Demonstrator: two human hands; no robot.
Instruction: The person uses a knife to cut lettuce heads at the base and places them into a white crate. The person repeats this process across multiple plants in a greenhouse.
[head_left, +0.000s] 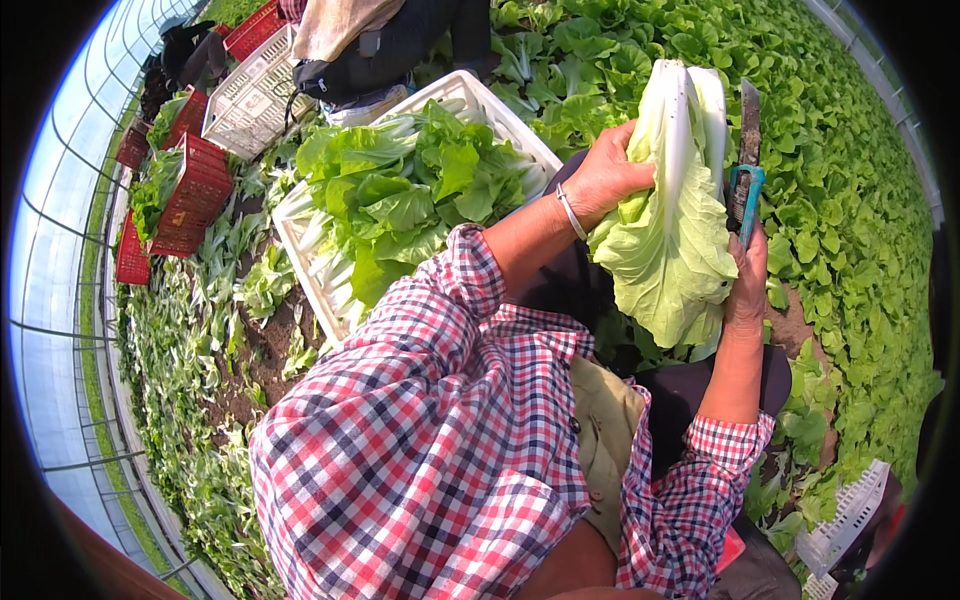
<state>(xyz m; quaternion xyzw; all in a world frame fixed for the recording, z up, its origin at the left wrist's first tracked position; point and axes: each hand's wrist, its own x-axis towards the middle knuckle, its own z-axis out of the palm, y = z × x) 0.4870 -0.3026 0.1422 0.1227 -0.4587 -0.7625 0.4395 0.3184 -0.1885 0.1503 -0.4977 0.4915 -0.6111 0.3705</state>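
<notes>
My left hand (611, 176) is closed round a head of leafy greens (671, 217), its white stalk end up and its pale green leaves hanging down. Beside it, on the right, my right hand (746, 274) grips a knife (748, 161) with a teal and black handle; its short, dirt-marked blade points up. Some of my right fingers are hidden by the leaves and handle. To the left of my knees, a white plastic crate (304, 262) is heaped with cut heads of greens (420, 180).
Another person (397, 45) in dark trousers stands beyond the crate. An upright white crate (251, 90) and red crates (196, 195) are at the upper left. Uncut greens (862, 262) grow densely on the right. Loose leaves (210, 360) litter the soil. A white crate (847, 517) lies lower right.
</notes>
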